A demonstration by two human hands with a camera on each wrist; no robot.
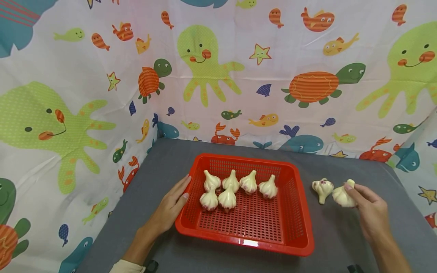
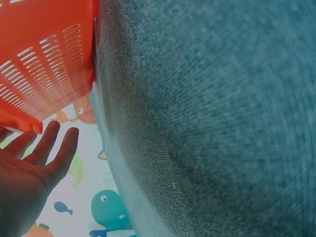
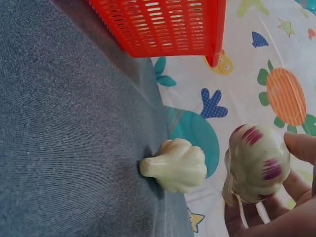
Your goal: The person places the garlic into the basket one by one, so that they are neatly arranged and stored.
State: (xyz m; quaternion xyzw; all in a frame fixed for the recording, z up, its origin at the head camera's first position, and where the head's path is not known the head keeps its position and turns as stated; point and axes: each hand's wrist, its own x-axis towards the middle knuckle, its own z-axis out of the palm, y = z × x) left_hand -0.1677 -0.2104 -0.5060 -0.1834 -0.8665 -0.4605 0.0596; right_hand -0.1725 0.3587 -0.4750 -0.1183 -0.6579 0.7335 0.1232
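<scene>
My right hand (image 1: 372, 210) pinches a garlic bulb (image 1: 344, 196) between thumb and fingers, to the right of the basket. In the right wrist view that garlic bulb (image 3: 259, 163) shows purple streaks and a tuft of roots, held off the table. Just left of it, another garlic bulb (image 1: 322, 189) lies on the table. My left hand (image 1: 167, 208) rests its fingers against the left rim of the red plastic basket (image 1: 239, 242). From the left wrist, the fingers (image 2: 64, 150) look extended beside the basket's rim. Several garlic bulbs (image 1: 248, 182) sit inside, toward the back and left.
The grey cloth-covered table (image 1: 143, 167) lies under everything. A white curtain (image 1: 225, 110) printed with sea animals hangs behind and along both sides. Dark small objects (image 1: 356, 268) show at the bottom edge near both wrists.
</scene>
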